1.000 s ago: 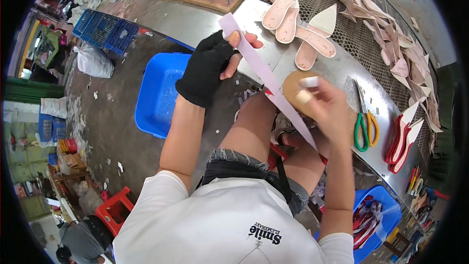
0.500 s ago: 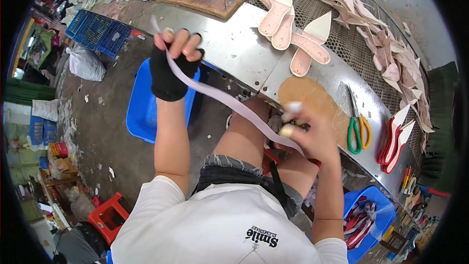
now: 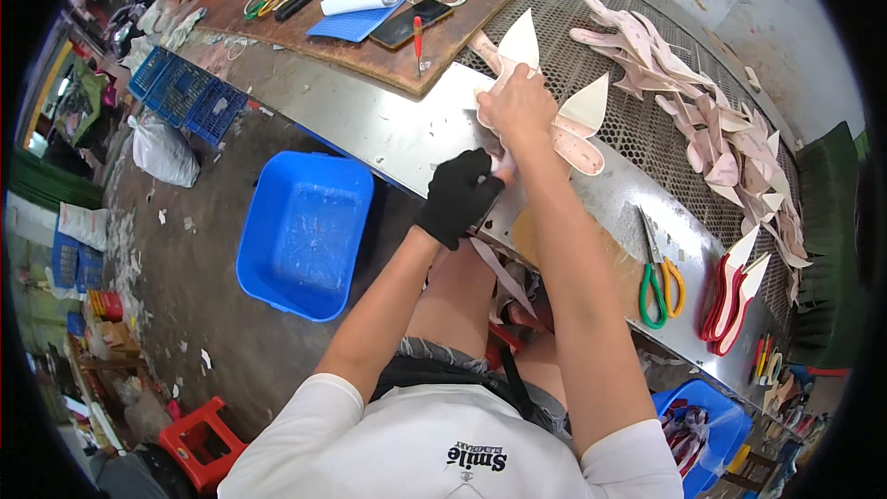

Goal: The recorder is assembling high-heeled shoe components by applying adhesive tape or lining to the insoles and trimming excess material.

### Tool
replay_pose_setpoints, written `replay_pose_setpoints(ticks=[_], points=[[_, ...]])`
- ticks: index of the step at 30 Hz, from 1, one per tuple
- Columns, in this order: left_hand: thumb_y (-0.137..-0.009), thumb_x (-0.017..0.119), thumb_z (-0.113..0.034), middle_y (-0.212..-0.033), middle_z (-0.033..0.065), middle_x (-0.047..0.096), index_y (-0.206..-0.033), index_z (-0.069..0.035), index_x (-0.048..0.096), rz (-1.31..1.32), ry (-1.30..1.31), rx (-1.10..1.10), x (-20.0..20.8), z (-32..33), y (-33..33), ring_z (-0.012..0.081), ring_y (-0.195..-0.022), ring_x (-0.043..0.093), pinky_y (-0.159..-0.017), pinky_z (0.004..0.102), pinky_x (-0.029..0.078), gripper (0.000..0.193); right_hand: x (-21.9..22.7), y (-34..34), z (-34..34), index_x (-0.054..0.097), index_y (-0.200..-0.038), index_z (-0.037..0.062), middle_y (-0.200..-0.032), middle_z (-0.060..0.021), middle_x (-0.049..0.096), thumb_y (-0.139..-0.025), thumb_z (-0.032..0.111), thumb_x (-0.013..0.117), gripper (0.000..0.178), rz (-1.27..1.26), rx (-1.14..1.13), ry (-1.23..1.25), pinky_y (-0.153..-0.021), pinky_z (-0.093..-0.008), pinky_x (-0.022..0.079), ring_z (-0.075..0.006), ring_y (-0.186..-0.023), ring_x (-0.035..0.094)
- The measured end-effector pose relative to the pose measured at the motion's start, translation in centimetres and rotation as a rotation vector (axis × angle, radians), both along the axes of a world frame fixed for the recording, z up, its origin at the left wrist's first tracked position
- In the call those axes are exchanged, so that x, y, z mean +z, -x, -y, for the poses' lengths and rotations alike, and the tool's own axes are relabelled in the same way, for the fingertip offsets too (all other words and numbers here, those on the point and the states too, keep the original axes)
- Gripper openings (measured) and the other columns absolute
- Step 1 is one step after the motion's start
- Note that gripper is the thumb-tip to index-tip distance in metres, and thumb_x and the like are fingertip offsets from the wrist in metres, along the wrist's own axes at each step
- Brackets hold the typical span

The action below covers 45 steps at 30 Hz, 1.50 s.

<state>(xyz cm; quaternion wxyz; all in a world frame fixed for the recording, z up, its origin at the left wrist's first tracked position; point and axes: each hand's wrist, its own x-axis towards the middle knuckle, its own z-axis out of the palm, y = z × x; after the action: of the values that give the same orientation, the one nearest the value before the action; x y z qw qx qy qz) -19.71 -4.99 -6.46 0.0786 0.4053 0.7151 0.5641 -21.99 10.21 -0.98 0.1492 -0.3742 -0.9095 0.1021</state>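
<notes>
My left hand (image 3: 462,194), in a black fingerless glove, is closed at the table's near edge around a pale pink strip (image 3: 504,273). The strip's loose length dangles below it over my lap. Farther up, my bare right hand (image 3: 520,106) grips a pink insole with a white pointed toe (image 3: 519,39), and my fingers hide most of it. Just right of that hand lie more insoles, one with a white tip (image 3: 586,106) and one with a rounded heel (image 3: 579,152). My right forearm partly covers a brown rounded sheet (image 3: 601,254).
Scissors (image 3: 658,286) with green and yellow handles lie right on the metal table, beside red-edged insoles (image 3: 735,291). A heap of pink pieces (image 3: 711,125) covers the mesh. A phone (image 3: 411,23) and red-handled tool (image 3: 418,42) rest on the board. A blue tub (image 3: 305,236) stands on the floor.
My right hand has gone from my lap up to the insoles and grips one. My left hand has moved right and down to the table edge, and the strip, stretched between both hands before, now hangs down.
</notes>
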Motion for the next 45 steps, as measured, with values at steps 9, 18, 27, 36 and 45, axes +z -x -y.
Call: replay_pose_setpoints(ticks=[9,18,27,36,45], points=[[-0.068,0.069,-0.013,-0.12,0.002,0.061,-0.064,-0.007,0.058,-0.637,-0.071,-0.164,3.7,-2.7,-0.6,0.0265,-0.081,0.055,-0.066,0.0344,0.049,0.014,5.1,-4.2,-6.9,0.056,-0.113,-0.0098,-0.106,-0.0256,0.063,-0.062,0.047,0.071,0.078,-0.154,0.055,0.557,-0.084,-0.0367,0.049,-0.0345,-0.1,0.063],[-0.068,0.066,-0.015,-0.115,0.0026,0.059,-0.081,-0.013,0.062,-0.734,0.134,-0.054,1.8,-5.0,-3.4,0.0304,-0.094,0.054,-0.071,0.0387,0.048,0.014,3.3,-5.1,-6.4,0.057,-0.11,-0.0066,-0.105,-0.0277,0.062,-0.063,0.044,0.068,0.07,-0.055,0.111,0.269,-0.088,-0.0386,0.046,-0.0364,-0.1,0.061],[-0.072,0.064,-0.014,-0.112,0.0052,0.065,-0.091,-0.012,0.066,-0.65,0.214,-0.003,-0.2,-6.0,-1.1,0.0303,-0.088,0.059,-0.071,0.0372,0.051,0.02,7.9,-7.3,-11.2,0.063,-0.096,-0.0015,-0.086,-0.0226,0.065,-0.065,0.034,0.064,0.047,-0.119,0.282,-0.143,-0.072,-0.0424,0.05,-0.0358,-0.081,0.063],[-0.091,0.059,-0.025,-0.074,0.0083,0.065,-0.094,0.001,0.063,0.844,-0.119,-0.584,6.3,3.0,-5.8,0.0161,-0.077,0.063,-0.069,0.0287,0.048,0.027,6.9,-25.3,-3.2,0.055,-0.108,-0.0028,-0.098,-0.0151,0.064,-0.067,0.019,0.07,0.049,-0.284,0.339,0.349,-0.076,-0.0341,0.047,-0.0274,-0.088,0.061],[-0.088,0.061,-0.041,-0.058,0.0058,0.052,-0.076,-0.005,0.056,1.577,-0.207,-1.227,-0.2,0.7,-12.7,0.0219,-0.063,0.053,-0.061,0.0297,0.041,0.037,0.4,-31.1,2.0,0.064,-0.096,-0.0019,-0.119,-0.0152,0.058,-0.067,0.003,0.07,0.029,-0.371,0.259,0.253,-0.096,-0.04,0.042,-0.0345,-0.117,0.05]])
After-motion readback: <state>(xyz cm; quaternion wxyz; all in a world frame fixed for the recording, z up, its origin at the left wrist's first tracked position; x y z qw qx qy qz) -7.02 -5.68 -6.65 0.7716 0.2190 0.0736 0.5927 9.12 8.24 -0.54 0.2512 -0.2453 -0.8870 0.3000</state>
